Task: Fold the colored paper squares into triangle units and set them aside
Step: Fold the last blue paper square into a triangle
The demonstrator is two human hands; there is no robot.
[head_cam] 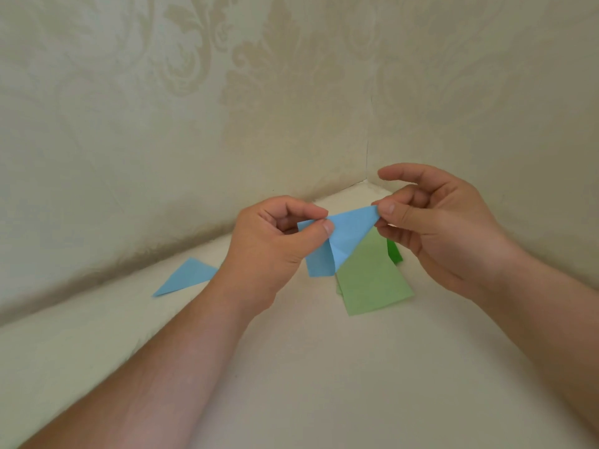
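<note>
left hand | right hand | both pinch blue paper edges

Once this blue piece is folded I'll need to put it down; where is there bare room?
Bare surface lies between the forearms, near of the light green paper, and at far left beyond the blue triangle. It is crowded under the blue paper both hands pinch, where green sheets overlap.

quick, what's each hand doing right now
Left hand: pinching the blue paper at its left side.
Right hand: pinching the same paper's right corner.
</note>
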